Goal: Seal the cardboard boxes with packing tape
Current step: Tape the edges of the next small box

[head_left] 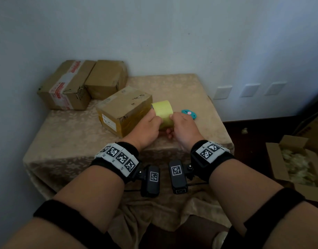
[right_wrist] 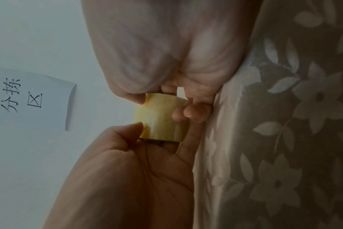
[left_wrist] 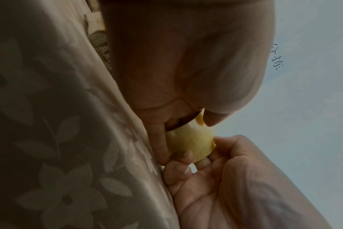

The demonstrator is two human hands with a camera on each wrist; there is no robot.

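Tape roll: the pale yellow roll of packing tape (head_left: 162,113) stands on edge between both hands, just above the tabletop near its front edge, touching or almost touching the right end of the nearest box.
Left hand: the left hand (head_left: 147,128) is curled round the roll's left side, thumb on the outer band and fingers (left_wrist: 159,144) underneath; it seems to steady the roll so it cannot turn.
Right hand: the right hand (head_left: 183,127) pinches the roll's right side, thumb tip on the outer face, fingers (right_wrist: 192,112) curled below; a small lifted flap near the thumb in the right wrist view suggests it is picking for the free end.
Nearest box: the brown cardboard box with a white shipping label (head_left: 125,110) lies mid-tabletop, flaps down, glossy bands on its side; probably kept close so the strip can go straight across the seam.
Other boxes: two brown cardboard boxes, one with red-printed tape (head_left: 64,87) and one plain (head_left: 107,78), touch each other at the back left corner, likely set aside.
Cutter: a small teal cutter with a pink button (head_left: 189,113) lies near the right edge, within the right hand's reach.
Surface: a table under a beige floral cloth (head_left: 68,141) that drapes over the front edge.
Room: pale walls meeting in a corner, a paper sign with handwritten characters (right_wrist: 29,99), three wall plates (head_left: 250,89), dark floor, an open carton of pale filler (head_left: 298,164) on the right.
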